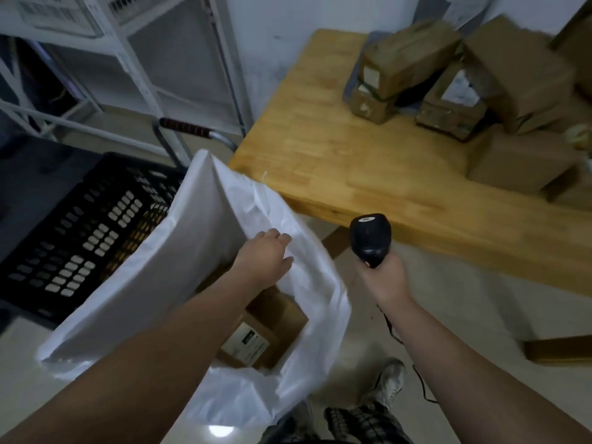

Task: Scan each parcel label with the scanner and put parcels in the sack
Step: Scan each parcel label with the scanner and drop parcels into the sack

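Note:
A white sack (179, 270) stands open on the floor at lower left. Inside it lies a brown parcel (275, 318) with a white label facing up. My left hand (264, 257) reaches over the sack's mouth, its fingers relaxed and holding nothing, close to the sack's far wall. My right hand (382, 277) grips the handle of a black scanner (370, 237), whose head points up and away; its cable hangs down along my forearm. Several brown cardboard parcels (407, 57) are piled at the back right of the wooden table (336, 161).
A black plastic crate (80, 225) sits on a trolley left of the sack, with the trolley handle (189, 128) behind it. White metal shelving (134, 52) stands at the back left. My shoe (389, 382) is on the pale floor below.

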`<move>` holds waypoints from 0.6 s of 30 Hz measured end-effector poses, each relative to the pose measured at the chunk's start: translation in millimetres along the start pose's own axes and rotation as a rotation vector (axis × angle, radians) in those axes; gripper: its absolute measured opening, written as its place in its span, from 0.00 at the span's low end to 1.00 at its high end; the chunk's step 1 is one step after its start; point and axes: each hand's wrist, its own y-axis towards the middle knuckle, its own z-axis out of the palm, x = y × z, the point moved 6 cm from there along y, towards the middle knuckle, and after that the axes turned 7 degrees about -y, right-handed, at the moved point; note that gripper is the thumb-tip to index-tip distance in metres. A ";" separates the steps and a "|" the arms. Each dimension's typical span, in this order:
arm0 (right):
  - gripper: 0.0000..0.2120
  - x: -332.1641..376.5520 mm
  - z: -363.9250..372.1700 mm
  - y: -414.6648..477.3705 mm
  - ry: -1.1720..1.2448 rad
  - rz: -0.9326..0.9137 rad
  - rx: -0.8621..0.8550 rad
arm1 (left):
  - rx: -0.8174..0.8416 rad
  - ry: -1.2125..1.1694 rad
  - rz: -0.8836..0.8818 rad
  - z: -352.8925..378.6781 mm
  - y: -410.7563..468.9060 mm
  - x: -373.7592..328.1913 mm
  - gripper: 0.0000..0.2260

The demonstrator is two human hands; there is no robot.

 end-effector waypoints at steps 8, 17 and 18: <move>0.19 16.6 -95.6 45.3 0.047 0.004 -0.003 | -0.158 -0.155 0.120 -47.5 63.1 -97.0 0.21; 0.05 15.8 -228.2 119.4 0.149 -0.106 -0.155 | -0.258 -0.331 0.161 -77.8 151.0 -218.3 0.21; 0.05 15.5 -243.2 126.5 0.164 -0.117 -0.172 | -0.263 -0.366 0.160 -80.0 159.8 -231.1 0.21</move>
